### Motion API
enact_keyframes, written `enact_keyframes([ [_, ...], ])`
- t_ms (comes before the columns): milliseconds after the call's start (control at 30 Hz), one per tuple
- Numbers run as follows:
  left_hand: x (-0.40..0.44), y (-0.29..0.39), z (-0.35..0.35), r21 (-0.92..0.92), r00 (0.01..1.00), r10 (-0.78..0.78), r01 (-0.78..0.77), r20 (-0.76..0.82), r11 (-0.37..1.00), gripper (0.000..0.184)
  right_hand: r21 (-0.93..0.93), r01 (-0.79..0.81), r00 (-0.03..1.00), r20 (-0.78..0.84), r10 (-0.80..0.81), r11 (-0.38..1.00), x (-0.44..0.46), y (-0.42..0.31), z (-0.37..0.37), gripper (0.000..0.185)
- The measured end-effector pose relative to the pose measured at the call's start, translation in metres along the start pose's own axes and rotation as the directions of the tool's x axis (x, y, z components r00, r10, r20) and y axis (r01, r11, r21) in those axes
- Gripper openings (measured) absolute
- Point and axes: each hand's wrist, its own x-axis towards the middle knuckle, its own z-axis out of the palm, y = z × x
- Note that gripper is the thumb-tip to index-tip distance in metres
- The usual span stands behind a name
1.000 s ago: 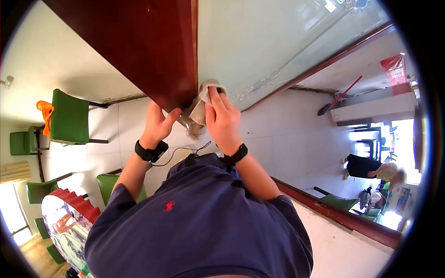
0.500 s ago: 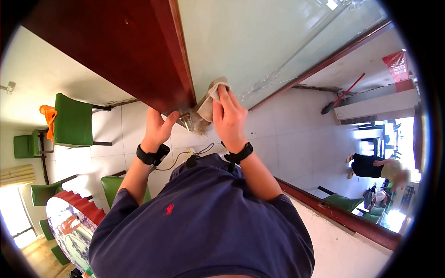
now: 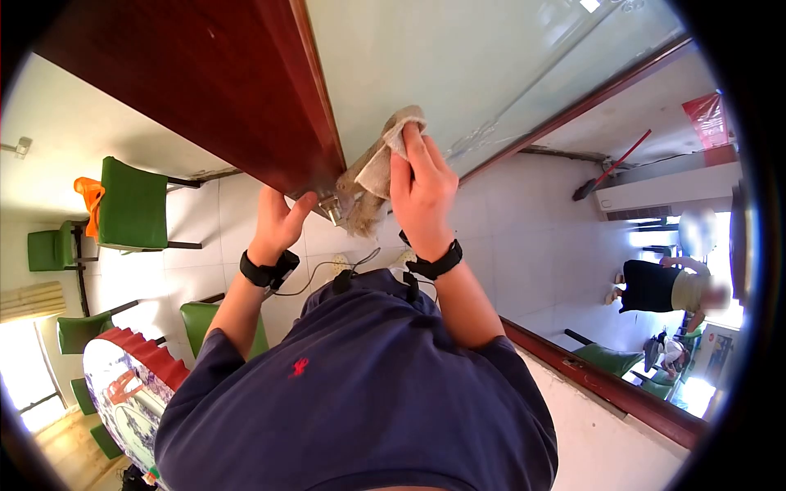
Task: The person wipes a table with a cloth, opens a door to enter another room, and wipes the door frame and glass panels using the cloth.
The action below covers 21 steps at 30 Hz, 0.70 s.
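Note:
My right hand (image 3: 426,192) presses a beige-grey cloth (image 3: 378,170) against the frosted glass pane (image 3: 417,57), close to the pane's lower left corner. Part of the cloth hangs below the fingers as a loose, frayed end. At the bottom edge of the dark red wooden door (image 3: 213,90), my left hand (image 3: 280,225) grips the wood, its thumb in front and its other fingers partly hidden. A metal fitting, perhaps a lock or latch (image 3: 331,209), sits on the door edge between the two hands.
Green chairs (image 3: 135,204) stand at the left, one with an orange bag (image 3: 88,200). A round table (image 3: 123,385) with a patterned cover is at lower left. On the right are a red-handled broom (image 3: 614,166), a white air conditioner (image 3: 667,190) and another person (image 3: 655,286).
My right hand has moved up and to the right over the glass, carrying the cloth with it. My left hand stays at the door edge. The person at the right has shifted an arm.

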Motion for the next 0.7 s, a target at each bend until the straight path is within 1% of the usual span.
enact_keyframes([
  [67, 0.0, 0.002, 0.001, -0.002, 1.0, 0.003, -0.003, -0.015, 1.0, 0.055, -0.031, 0.072, 0.997, 0.01, -0.071, 0.997, -0.01, 0.005, 0.005, 0.036],
  [133, -0.001, 0.007, 0.002, -0.022, 0.999, -0.037, 0.037, -0.009, 0.999, 0.056, -0.014, 0.088, 0.996, 0.013, -0.088, 0.996, -0.017, 0.007, 0.008, 0.036],
  [167, 0.002, 0.011, 0.005, -0.023, 0.999, -0.028, 0.028, -0.016, 0.999, 0.056, 0.005, 0.096, 0.995, 0.022, -0.096, 0.995, -0.017, 0.007, 0.008, 0.036],
  [200, 0.004, 0.018, 0.009, -0.018, 0.996, -0.001, -0.001, -0.089, 1.0, 0.045, 0.006, 0.103, 0.994, 0.023, -0.103, 0.995, -0.007, 0.006, 0.006, 0.036],
  [233, 0.004, 0.022, 0.012, -0.01, 0.987, 0.022, -0.024, -0.159, 1.0, 0.035, -0.012, 0.154, 0.987, -0.043, -0.154, 0.988, 0.01, 0.002, -0.001, 0.037],
  [267, 0.002, 0.022, 0.012, -0.008, 0.987, 0.02, -0.021, -0.161, 1.0, 0.035, -0.033, 0.199, 0.973, -0.109, -0.201, 0.979, 0.024, -0.005, -0.01, 0.038],
  [300, 0.002, 0.02, 0.011, 0.015, 0.988, 0.034, -0.032, -0.148, 0.999, 0.034, -0.031, 0.197, 0.974, -0.108, -0.2, 0.98, 0.039, -0.019, -0.023, 0.038],
  [367, 0.003, 0.019, 0.009, 0.038, 0.989, 0.052, -0.047, -0.138, 0.998, 0.034, 0.016, 0.038, 0.999, -0.039, -0.037, 0.999, 0.065, -0.041, -0.043, 0.034],
  [400, 0.003, 0.02, 0.009, 0.033, 0.992, 0.029, -0.025, -0.126, 0.999, 0.034, 0.017, 0.042, 0.998, -0.038, -0.041, 0.999, 0.064, -0.041, -0.043, 0.034],
  [467, 0.001, 0.023, 0.007, 0.03, 0.993, 0.01, -0.007, -0.115, 1.0, 0.033, -0.117, 0.166, 0.985, -0.029, -0.171, 0.979, 0.054, -0.04, -0.042, 0.033],
  [500, -0.001, 0.024, 0.007, 0.032, 0.994, 0.002, 0.002, -0.113, 0.999, 0.033, -0.147, 0.171, 0.985, 0.002, -0.172, 0.974, 0.043, -0.034, -0.037, 0.033],
  [533, 0.0, 0.025, 0.008, 0.034, 0.993, -0.005, 0.009, -0.115, 0.999, 0.033, -0.147, 0.183, 0.983, -0.001, -0.185, 0.972, 0.038, -0.031, -0.032, 0.033],
  [600, 0.001, 0.025, 0.01, 0.014, 0.991, 0.0, 0.001, -0.133, 1.0, 0.034, -0.03, 0.105, 0.994, -0.021, -0.105, 0.994, 0.033, -0.033, -0.026, 0.033],
  [633, 0.0, 0.025, 0.011, -0.005, 0.99, 0.001, -0.002, -0.142, 1.0, 0.034, -0.032, 0.107, 0.994, -0.021, -0.108, 0.994, 0.041, -0.034, -0.029, 0.033],
  [700, 0.0, 0.025, 0.011, 0.004, 0.99, 0.009, -0.009, -0.137, 1.0, 0.034, -0.054, 0.116, 0.982, -0.143, -0.123, 0.992, 0.066, -0.041, -0.041, 0.037],
])
